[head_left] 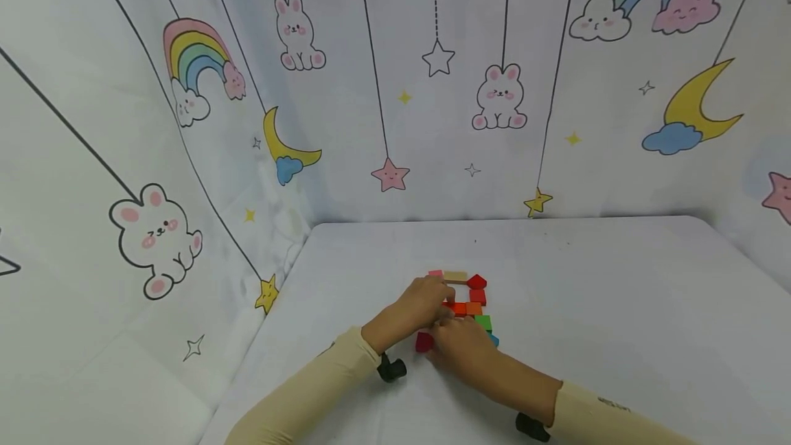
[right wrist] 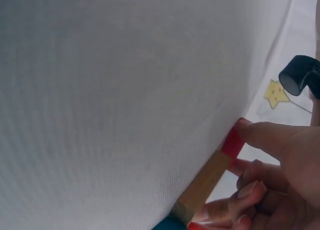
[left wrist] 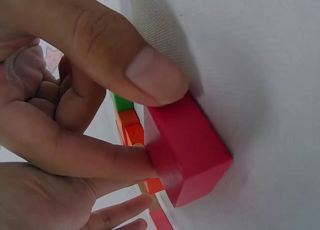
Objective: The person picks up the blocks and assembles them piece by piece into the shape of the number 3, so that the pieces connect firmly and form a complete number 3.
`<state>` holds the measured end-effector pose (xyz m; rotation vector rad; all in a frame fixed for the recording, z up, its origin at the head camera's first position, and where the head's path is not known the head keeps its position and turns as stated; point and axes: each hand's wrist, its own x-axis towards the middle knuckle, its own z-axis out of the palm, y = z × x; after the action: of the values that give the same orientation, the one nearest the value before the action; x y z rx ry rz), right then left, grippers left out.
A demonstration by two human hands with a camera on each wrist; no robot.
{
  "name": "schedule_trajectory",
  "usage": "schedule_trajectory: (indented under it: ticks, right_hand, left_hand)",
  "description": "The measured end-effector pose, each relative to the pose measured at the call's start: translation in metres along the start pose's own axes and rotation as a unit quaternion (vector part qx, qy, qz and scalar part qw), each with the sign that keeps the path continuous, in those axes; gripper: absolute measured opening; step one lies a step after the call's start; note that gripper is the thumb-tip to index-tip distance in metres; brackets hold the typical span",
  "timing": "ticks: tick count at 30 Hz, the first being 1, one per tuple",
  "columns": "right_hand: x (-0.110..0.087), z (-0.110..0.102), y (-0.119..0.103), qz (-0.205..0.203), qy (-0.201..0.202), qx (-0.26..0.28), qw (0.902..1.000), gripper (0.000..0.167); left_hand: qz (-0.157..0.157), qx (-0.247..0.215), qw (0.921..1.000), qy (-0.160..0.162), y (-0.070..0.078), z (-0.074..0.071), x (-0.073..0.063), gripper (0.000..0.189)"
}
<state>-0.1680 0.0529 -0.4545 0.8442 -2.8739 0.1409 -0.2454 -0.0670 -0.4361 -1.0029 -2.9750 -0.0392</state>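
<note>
My right hand [head_left: 466, 349] pinches a dark red block [left wrist: 192, 150] between thumb and index finger, low on the white table. In the right wrist view this block sits at the end of a wooden-coloured block [right wrist: 205, 185], with a blue block [right wrist: 171, 224] beyond. Just farther off, my left hand [head_left: 415, 304] bends over the middle row of blocks. Its thumb and index finger appear to pinch an orange-red block [left wrist: 154, 185]; the contact is partly hidden. Beside it lie another orange-red block [head_left: 459, 309] and an orange block [head_left: 474, 308].
The far row has a pink block [head_left: 436, 272], a tan block [head_left: 456, 277] and a red pointed block [head_left: 476, 281]. A red block [head_left: 478, 297] and a green block [head_left: 483, 323] line the right side. A patterned cloth [head_left: 346, 101] hangs behind the white table [head_left: 587, 307].
</note>
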Motion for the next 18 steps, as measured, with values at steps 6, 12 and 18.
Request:
schedule_trajectory:
  ticks: [6, 12, 18]
  right_hand:
    - [0.001, -0.002, 0.002, 0.03, -0.036, 0.04, 0.9981, 0.04]
    - [-0.003, -0.003, 0.01, 0.029, -0.032, 0.08, 0.9958, 0.034]
    - [-0.006, -0.001, 0.017, 0.016, -0.019, 0.104, 0.9943, 0.029]
  left_hand:
    - [-0.004, -0.006, 1.0, -0.002, -0.001, 0.002, 0.0, 0.016]
    - [-0.01, -0.027, 0.9996, -0.006, -0.002, 0.002, -0.002, 0.017]
    - [-0.009, -0.028, 0.9996, -0.006, -0.001, 0.001, -0.002, 0.018]
